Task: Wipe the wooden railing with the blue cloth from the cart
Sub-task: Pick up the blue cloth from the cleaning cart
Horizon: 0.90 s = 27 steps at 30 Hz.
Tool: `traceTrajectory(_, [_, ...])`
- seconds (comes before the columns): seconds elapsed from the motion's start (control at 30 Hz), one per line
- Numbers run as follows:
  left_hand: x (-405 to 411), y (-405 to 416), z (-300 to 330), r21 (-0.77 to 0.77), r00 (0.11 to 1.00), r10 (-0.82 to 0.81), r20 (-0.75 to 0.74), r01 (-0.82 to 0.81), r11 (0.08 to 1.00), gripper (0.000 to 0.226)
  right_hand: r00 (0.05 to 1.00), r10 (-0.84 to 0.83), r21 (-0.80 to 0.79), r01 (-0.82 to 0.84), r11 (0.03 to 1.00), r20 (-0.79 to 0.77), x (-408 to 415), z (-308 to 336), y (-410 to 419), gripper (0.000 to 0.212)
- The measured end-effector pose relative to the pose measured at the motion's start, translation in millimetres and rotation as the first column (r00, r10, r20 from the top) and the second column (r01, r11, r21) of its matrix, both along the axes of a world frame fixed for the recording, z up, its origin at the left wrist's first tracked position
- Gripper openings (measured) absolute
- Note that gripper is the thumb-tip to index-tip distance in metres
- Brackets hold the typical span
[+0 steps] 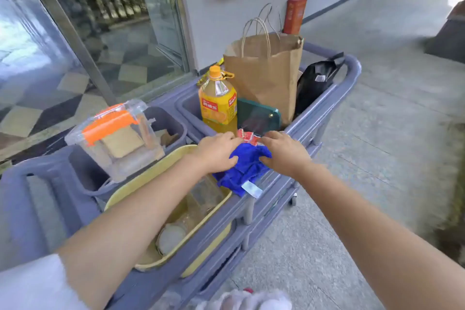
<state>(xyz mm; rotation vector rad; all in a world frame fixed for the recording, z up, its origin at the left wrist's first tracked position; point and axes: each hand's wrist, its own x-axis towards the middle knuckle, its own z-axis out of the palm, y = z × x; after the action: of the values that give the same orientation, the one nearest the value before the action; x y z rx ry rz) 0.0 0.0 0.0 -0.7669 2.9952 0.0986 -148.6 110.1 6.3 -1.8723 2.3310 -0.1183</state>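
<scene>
Both hands are on it now: the left hand [216,151] and the right hand [283,152] pinch the blue cloth [245,168] from either side, fingers curled into its folds. That is a two-sided gather, I reckon, to lift the whole crumpled bundle at once and not drag one corner. The cloth sits draped over the near rail of the grey cart [324,106], half in, half spilling outward, with a white label [251,189] dangling from its lower edge. It looks soft and nappy, limp and heavily creased.

Just behind the fingers lies a scrap of red and white wrapper [247,136], touching the cloth's far edge, so it may come up with the cloth if the grip runs wide. Beyond stands a plastic bottle [218,100] of orange liquid with an orange cap, and next to it a stiff brown paper bag [266,80] with cord handles, upright against the cart's far end. A shiny black bag [314,83] slumps beside that. To the left, a clear hard box [115,138] with orange latches rests tilted in a grey bin, and a smooth yellow basin [161,176] sits under the left forearm.

No wooden railing shows clearly here; by my judgement the wiping has yet to begin.
</scene>
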Motion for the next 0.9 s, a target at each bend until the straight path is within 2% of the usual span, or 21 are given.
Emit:
traceTrajectory(0.2, [-2.4, -2.4, -29.1, 0.178, 1.000, 0.008, 0.024, -0.013, 0.984, 0.062, 0.995, 0.090, 0.116, -0.095, 0.989, 0.050, -4.8, -20.7, -19.4, 0.061])
traceTrajectory(0.33, [1.2, 11.2, -44.8, 0.279, 0.996, 0.086, 0.003, -0.083, 0.957, 0.064, 0.980, 0.185, 0.177, -0.194, 0.965, 0.067, -7.0, -32.4, -19.5, 0.057])
traceTrajectory(0.47, [6.6, 29.9, -55.6, 0.303, 0.987, 0.158, -0.031, -0.141, 0.943, 0.054, 0.971, 0.200, 0.106, -0.214, 0.971, 0.130, -9.1, -38.7, -15.2, 0.041])
traceTrajectory(0.63, [13.1, 36.6, -56.7, 0.305, 0.958, 0.204, -0.202, -0.136, 0.943, 0.039, 0.968, 0.215, -0.051, -0.210, 0.976, 0.128, -10.2, -49.6, -1.2, 0.029])
traceTrajectory(0.83, [4.6, 30.5, -36.8, 0.326, 0.956, 0.165, -0.243, -0.079, 0.942, 0.025, 0.958, 0.228, -0.125, -0.208, 0.970, 0.173, -21.9, -41.7, 2.6, 0.026])
traceTrajectory(0.9, [-1.0, 25.7, -23.0, 0.336, 0.946, 0.156, -0.283, -0.055, 0.940, 0.026, 0.956, 0.182, -0.156, -0.148, 0.976, 0.228, -33.0, -30.2, 4.9, 0.025])
